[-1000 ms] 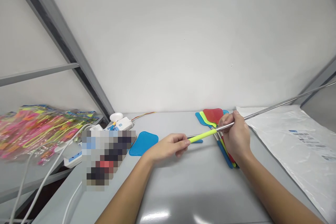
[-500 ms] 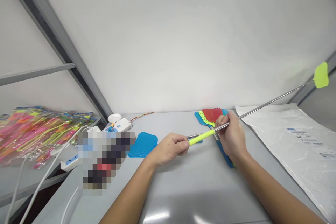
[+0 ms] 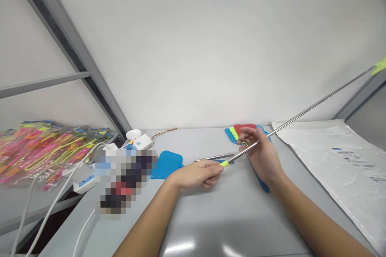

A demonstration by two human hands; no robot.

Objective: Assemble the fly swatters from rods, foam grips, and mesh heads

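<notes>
A yellow-green fly swatter with a long extended metal rod [image 3: 304,111] slants up to the right, its head cut off by the view's right edge. My left hand [image 3: 196,174] is closed around its yellow-green handle, of which only the front end shows. Beside the rod, my right hand [image 3: 267,158] is open with fingers apart; the rod passes across its palm, and whether it touches cannot be told. Behind that hand lie stacked swatters with red [image 3: 245,127], yellow-green and blue heads, partly hidden. A blue fly swatter [image 3: 167,164] rests on the table left of them.
The grey table [image 3: 229,221] stands against a white wall. On its right lies a white plastic mailing bag [image 3: 325,140]. At left are a power strip [image 3: 84,184], white cables, a blurred-out object [image 3: 126,184] and a heap of colourful bagged items [image 3: 51,148] beside a metal frame.
My right hand has gone from gripping the rod to spread fingers. My left hand now covers more of the handle. The swatter's head has moved right and up, partly out of view.
</notes>
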